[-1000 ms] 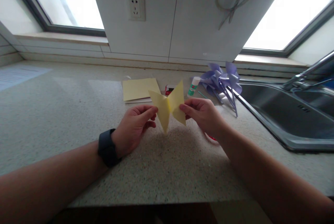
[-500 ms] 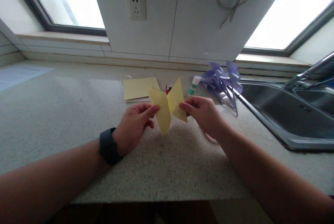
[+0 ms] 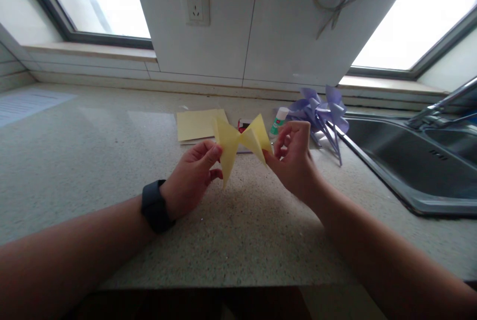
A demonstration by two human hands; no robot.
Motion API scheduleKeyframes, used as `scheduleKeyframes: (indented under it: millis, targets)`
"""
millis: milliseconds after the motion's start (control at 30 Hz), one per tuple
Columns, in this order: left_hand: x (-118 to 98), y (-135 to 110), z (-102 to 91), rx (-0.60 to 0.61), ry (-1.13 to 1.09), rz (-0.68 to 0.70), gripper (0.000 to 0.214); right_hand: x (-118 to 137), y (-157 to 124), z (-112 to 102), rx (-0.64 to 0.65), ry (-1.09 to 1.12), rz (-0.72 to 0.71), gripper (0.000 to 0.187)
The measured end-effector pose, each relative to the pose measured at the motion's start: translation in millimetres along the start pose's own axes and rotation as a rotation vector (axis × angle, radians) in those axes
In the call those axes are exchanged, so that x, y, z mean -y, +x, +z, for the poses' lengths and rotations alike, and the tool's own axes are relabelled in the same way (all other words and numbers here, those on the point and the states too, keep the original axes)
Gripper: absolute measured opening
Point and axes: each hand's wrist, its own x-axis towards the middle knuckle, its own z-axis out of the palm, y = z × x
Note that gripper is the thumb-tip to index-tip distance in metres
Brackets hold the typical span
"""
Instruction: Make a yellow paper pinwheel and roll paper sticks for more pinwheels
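A creased yellow sheet of paper [image 3: 228, 143] is held up above the counter, pinched in at its middle with its sides flaring out like wings. My left hand [image 3: 194, 173] grips its left side between thumb and fingers. At the right side, my right hand [image 3: 294, 161] has its thumb against the paper's lower right part, with the fingers curled above. Behind the paper lies a stack of yellow paper [image 3: 197, 126]. A glue stick [image 3: 278, 120] with a white cap is just beyond my right hand. A small red and black object [image 3: 244, 125] is partly hidden behind the paper.
Several purple paper pinwheels [image 3: 316, 111] lie by the steel sink [image 3: 402, 161] on the right. A printed sheet [image 3: 30, 104] is on the speckled counter [image 3: 112, 171] at far left. A tiled wall with a socket [image 3: 196, 4] stands behind.
The yellow sheet has folded further, its middle pinched narrower and its right side bent over. My right hand has turned, its fingers lifting and curling up while the thumb stays at the paper.
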Motion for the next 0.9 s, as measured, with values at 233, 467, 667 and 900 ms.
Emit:
scheduleKeyframes:
  millis: [233, 467, 667, 900]
  targets:
    - [-3, -2, 1.2, 0.0, -0.062, -0.026, 0.034, -3, 2, -4, 0.035, -0.058, -0.045, 0.03]
    - [-5, 0, 4.2, 0.01, -0.078, -0.05, 0.022, -2, 8, -13, 0.157, 0.009, -0.01, 0.026]
    - [-11, -2, 12.7, -0.129, -0.007, -0.053, 0.007, -11, 11, -20, 0.228, -0.058, -0.092, 0.021]
    - [-13, -6, 13.5, -0.102, 0.067, -0.076, 0.012, -5, 15, -22, 0.283, -0.151, -0.296, 0.015]
